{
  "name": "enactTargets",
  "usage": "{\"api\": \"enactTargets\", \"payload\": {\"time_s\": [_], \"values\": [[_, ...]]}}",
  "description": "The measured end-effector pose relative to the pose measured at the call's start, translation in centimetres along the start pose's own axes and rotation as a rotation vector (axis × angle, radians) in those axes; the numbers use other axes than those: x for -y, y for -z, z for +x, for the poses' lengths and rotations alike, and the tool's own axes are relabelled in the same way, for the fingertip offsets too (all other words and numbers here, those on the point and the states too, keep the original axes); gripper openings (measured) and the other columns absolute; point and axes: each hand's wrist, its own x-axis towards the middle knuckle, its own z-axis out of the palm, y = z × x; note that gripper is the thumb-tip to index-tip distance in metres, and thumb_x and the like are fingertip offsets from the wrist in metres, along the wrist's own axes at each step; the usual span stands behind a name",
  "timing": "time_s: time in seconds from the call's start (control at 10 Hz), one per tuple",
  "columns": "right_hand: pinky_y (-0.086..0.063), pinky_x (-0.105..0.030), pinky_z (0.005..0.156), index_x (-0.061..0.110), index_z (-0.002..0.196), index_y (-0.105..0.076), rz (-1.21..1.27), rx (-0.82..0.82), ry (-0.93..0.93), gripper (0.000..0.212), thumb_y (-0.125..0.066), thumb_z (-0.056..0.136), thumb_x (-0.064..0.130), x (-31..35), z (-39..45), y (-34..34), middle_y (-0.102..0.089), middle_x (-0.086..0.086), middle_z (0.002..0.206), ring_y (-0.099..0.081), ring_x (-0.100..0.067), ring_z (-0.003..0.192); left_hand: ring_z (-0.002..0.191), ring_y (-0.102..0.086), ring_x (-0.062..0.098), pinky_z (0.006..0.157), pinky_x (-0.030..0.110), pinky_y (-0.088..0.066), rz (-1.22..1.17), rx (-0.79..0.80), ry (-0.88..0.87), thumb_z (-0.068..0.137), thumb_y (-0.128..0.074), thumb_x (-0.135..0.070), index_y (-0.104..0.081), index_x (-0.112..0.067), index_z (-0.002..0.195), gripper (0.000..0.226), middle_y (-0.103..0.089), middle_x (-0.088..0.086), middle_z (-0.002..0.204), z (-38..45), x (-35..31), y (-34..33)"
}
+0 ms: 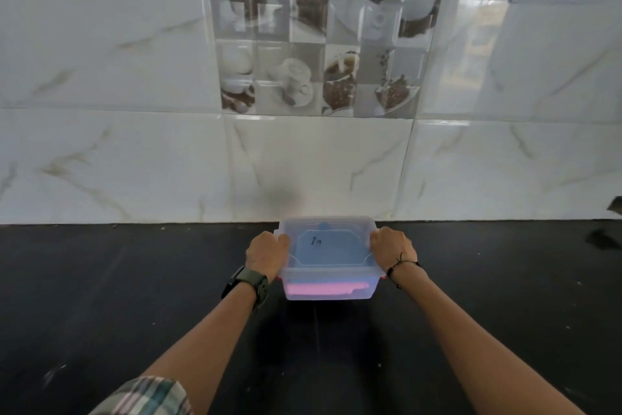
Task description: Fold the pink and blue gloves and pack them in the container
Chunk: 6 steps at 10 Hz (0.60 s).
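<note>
Gripping lidded container (328,258), left hand (266,254), right hand (392,251) clasped on sides

- A single wide-angle view from my head, facing forward and down.
- My outstretched forearms reach away from the bottom edge.
- The glossy white marble-patterned tiled wall (134,152) fills the upper half, close ahead.

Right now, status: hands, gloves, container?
Left hand and right hand grip the container sides. Lid on; pink glove and blue glove show inside. Counter: no obstruction.
</note>
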Motion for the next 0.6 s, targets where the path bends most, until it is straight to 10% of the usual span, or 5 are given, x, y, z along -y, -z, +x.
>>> {"api": "enactTargets", "payload": {"time_s": [0.4,0.6], "values": [[-0.042,-0.032,0.068,0.001,0.095,-0.061,0.03,0.075,-0.024,0.036,-0.03,0.093,0.02,-2.4,3.3,-3.3,-0.059,-0.015,0.086,-0.052,-0.029,0.074,0.066,-0.051,0.017,0.059,0.027,-0.04,0.002,0.01,0.102,0.092,-0.04,-0.03,-0.049,-0.009,0.082,0.025,-0.052,0.004,0.078,0.4,0.4,-3.3],[-0.04,-0.041,0.094,0.005,0.112,-0.05,-0.124,0.016,0.115,0.036,-0.028,0.098,0.029,-1.9,2.9,-2.0,-0.054,-0.019,0.123,-0.048,-0.034,0.111,0.103,-0.055,0.028,0.081,0.036,-0.047,0.258,-0.013,-0.045,0.096,-0.036,-0.021,-0.056,-0.004,0.111,0.03,-0.057,0.012,0.112,0.1,-0.8,-1.6]]}}
